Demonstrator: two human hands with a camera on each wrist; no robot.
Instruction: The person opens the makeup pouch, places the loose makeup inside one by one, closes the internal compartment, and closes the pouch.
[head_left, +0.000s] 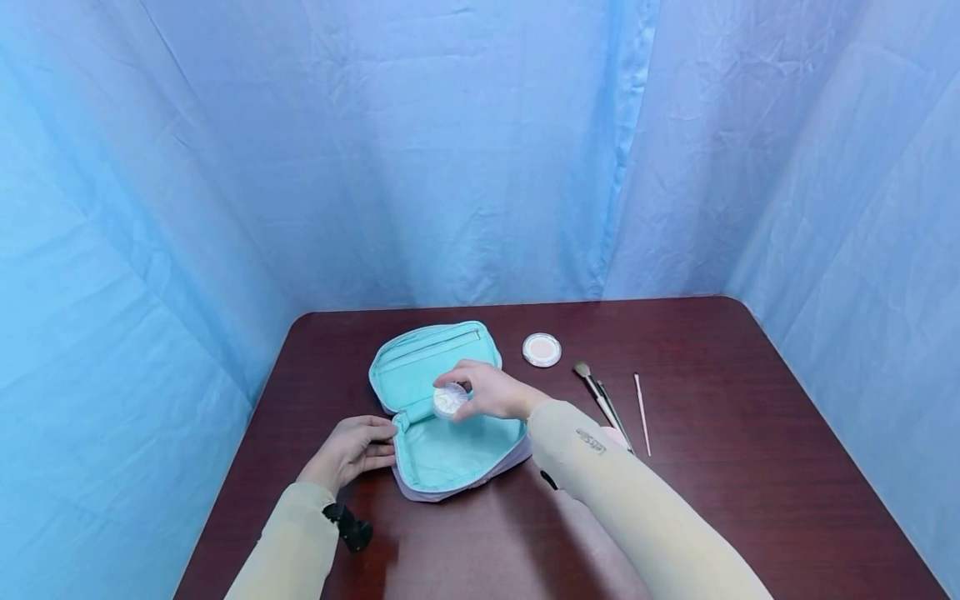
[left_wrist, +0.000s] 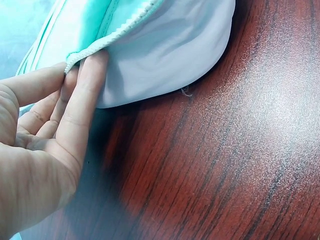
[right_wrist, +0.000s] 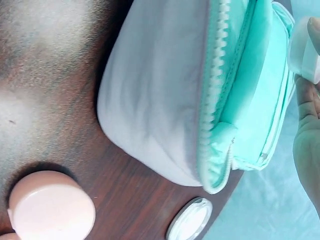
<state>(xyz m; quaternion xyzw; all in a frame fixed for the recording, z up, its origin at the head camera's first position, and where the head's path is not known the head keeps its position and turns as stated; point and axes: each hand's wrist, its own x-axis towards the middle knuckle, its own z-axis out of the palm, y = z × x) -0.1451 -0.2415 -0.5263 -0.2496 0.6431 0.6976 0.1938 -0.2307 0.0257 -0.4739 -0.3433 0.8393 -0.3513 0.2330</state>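
A zip pouch [head_left: 457,457], lilac outside and turquoise inside, lies unzipped on the table with its lid folded back. At its left corner my left hand [head_left: 349,450] pinches the zipped edge between thumb and fingers; the left wrist view shows the fingertips tucked under the white zipper [left_wrist: 95,46]. Over the pouch's middle, my right hand [head_left: 495,392] holds a small round whitish container [head_left: 448,401] between thumb and fingers. Its translucent side shows in the right wrist view, where the hand [right_wrist: 309,145] is cut off by the frame edge.
Behind the pouch's right side lies a round compact [head_left: 542,350]. Farther right are makeup brushes [head_left: 594,390] and a thin stick-like brush [head_left: 642,414]. A pink round case [right_wrist: 52,207] is partly hidden by my right sleeve in the head view. Blue curtains [head_left: 465,167] surround the dark wooden table [head_left: 750,467].
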